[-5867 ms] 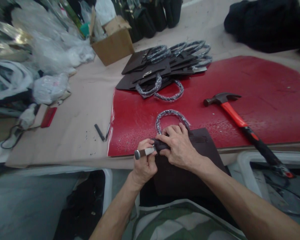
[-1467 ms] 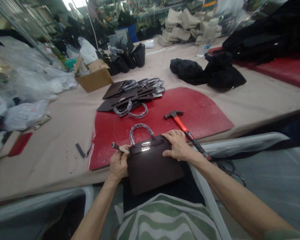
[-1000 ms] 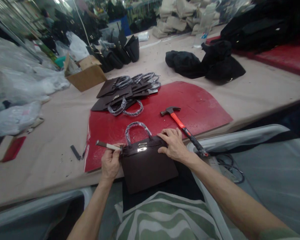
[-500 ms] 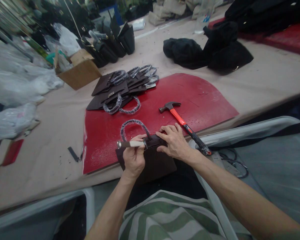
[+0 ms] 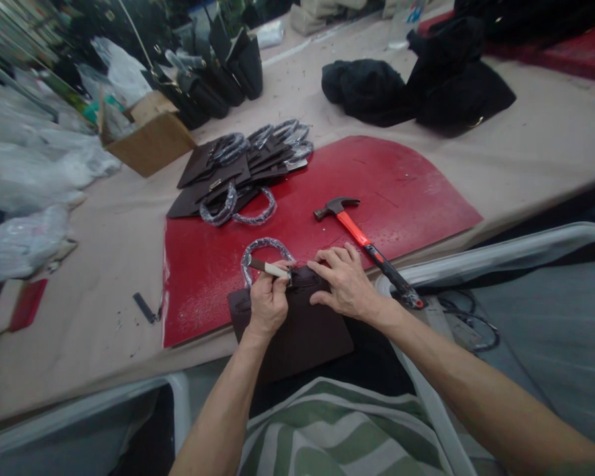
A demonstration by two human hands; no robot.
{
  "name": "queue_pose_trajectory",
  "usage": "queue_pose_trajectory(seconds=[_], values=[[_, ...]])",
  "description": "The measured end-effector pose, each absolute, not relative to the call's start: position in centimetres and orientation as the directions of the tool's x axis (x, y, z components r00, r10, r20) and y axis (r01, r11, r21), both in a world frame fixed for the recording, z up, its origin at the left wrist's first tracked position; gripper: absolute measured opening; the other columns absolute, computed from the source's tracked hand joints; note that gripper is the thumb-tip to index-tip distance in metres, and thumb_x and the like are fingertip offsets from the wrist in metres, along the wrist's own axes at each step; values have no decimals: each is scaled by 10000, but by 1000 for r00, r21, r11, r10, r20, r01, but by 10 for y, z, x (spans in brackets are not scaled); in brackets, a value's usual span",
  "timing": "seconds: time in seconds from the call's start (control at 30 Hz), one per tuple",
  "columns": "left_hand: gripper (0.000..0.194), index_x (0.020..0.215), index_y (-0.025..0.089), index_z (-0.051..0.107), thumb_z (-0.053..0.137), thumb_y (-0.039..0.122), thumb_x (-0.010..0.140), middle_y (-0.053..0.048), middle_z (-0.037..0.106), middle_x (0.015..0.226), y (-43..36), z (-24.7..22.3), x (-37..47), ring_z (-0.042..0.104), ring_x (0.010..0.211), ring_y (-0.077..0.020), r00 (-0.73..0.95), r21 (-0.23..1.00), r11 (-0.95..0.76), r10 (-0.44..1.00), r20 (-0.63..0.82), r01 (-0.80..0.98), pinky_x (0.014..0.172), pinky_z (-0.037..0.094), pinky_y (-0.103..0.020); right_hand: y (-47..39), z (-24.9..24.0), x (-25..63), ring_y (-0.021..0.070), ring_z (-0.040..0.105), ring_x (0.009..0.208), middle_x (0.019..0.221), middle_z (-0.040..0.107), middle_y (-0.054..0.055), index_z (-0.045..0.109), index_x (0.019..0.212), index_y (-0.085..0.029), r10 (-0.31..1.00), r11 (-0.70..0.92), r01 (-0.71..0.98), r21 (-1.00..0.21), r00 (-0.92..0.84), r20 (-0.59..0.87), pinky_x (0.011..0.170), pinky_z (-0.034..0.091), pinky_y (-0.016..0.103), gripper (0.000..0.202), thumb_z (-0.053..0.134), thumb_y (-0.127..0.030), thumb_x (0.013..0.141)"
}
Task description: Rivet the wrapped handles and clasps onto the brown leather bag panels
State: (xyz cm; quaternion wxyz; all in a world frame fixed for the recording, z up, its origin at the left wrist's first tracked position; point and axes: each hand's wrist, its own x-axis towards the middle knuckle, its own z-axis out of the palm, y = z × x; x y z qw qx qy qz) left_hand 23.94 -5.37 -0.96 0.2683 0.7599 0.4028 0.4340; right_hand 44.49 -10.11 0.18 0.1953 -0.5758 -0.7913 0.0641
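Note:
My left hand [image 5: 269, 304] is closed around a short hand tool with a brown-and-white handle [image 5: 272, 270]. Its tip meets the dark brown bag panel [image 5: 310, 330] near the upper edge, but the exact contact is hidden by my fingers. My right hand [image 5: 344, 281] grips the panel's top edge, with the fingers at the far side and the thumb on the near face. A plastic-wrapped loop handle [image 5: 268, 243] rises behind the panel. To the right, a claw hammer with a red-and-black handle [image 5: 353, 228] lies on the red board [image 5: 391, 178].
Several brown panels with wrapped handles [image 5: 233, 175] are piled at the board's back left. Behind them are a cardboard box [image 5: 151, 142] and dark bags [image 5: 238, 69]. Black cloth bundles [image 5: 367, 89] lie at the back right. A small dark strip [image 5: 143, 307] is left of the board.
The tool's handle end has swung up and away from me, and the panel lies flatter, showing more of its face. Both hands keep their hold.

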Motion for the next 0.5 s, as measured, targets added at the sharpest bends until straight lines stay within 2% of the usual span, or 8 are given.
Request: queue_pose_trajectory(seconds=[0.3,0.5], values=[[202,1061,182,647,505,310,996,-79,728,1061,-51,-14,229,698,1002,-199,183,819,-445,895,406,361,908,550,-329,-96,3,443,313,466,1176,1261,589,123,627,1297,-215,938,331,864,-379,-258,232,1152,180,556,624,742,-572,798],[216,1048,170,665,523,319,985,-85,730,1040,-53,-15,231,699,980,-205,164,808,-451,892,421,378,885,551,-327,-92,3,443,309,464,1176,1260,593,114,632,1296,-202,933,348,859,-375,-279,227,1149,183,559,632,781,-534,778]])
